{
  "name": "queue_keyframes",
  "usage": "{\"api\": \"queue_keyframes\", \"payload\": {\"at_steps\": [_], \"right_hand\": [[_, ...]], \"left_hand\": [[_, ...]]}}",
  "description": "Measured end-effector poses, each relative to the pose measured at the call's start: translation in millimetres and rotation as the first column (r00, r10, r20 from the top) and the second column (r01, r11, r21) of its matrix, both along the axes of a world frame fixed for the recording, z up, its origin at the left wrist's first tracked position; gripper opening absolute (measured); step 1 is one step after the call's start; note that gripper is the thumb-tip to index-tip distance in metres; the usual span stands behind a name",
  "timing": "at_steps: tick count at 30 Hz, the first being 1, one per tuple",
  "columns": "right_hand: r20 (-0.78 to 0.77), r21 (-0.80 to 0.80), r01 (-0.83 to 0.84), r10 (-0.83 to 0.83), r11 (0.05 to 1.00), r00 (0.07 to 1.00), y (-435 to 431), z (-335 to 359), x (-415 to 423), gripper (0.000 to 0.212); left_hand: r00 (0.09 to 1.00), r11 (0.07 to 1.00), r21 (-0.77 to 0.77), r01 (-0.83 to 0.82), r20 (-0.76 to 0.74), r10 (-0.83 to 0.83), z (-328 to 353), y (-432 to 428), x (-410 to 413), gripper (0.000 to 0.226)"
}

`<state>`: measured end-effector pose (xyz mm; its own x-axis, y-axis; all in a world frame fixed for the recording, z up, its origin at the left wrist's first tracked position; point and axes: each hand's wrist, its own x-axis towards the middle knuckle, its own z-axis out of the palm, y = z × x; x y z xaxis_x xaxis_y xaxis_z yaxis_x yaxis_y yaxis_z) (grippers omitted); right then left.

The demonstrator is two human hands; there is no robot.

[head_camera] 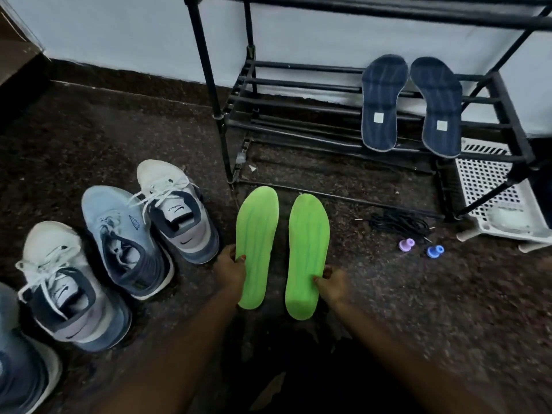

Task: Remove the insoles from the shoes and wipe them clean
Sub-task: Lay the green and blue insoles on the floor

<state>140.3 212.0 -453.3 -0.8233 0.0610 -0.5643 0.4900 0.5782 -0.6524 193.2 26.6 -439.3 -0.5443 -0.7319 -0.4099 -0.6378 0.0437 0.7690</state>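
Dark speckled stone floor (418,309), pale wall at 12 o'clock.

Grip: my left hand (231,271) pinches the left lime-green foam insole (257,246) near the heel, thumb on top. My right hand (331,283) pinches the right lime-green foam insole (307,255) the same way. Both toes point to 12 o'clock. I cannot tell whether they touch the floor.

Progress (judged): four insoles are out, so removal looks done for two pairs. No cloth is in view, so wiping of the green pair is probably left.

Count:
- green insoles: 2, in hand
- navy fabric insoles (383,103): 2, on the black metal shoe rack (209,85) at 1 o'clock
- white-and-grey laced sneakers (176,210): 2, at 9 o'clock
- pale blue sneaker (125,240): 1, between them
- blue shoe (18,354), cut off at 8 o'clock: 1
- black lace bundle (400,224): 1, at 2 o'clock
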Motion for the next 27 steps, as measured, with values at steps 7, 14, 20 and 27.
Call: {"api": "queue_keyframes", "payload": {"at_steps": [7,14,20,27], "right_hand": [[0.016,0.067,-0.033,0.032,0.997,0.999,2,-10,-4,0.027],[0.086,0.078,-0.073,0.067,0.994,0.994,-3,-10,-4,0.031],[0.032,0.075,-0.033,0.031,0.997,0.999,11,30,-14,0.011],[-0.169,-0.040,0.129,-0.134,0.991,0.976,35,124,-52,0.014]], "left_hand": [[0.995,0.998,-0.050,0.040,0.098,-0.035,-16,-8,1,0.032],[0.988,0.983,-0.160,0.091,0.134,-0.069,-6,-2,-4,0.033],[0.989,0.964,-0.222,0.143,0.060,-0.133,30,9,-10,0.043],[0.956,0.947,-0.265,0.183,-0.176,-0.234,125,26,-58,0.033]]}}
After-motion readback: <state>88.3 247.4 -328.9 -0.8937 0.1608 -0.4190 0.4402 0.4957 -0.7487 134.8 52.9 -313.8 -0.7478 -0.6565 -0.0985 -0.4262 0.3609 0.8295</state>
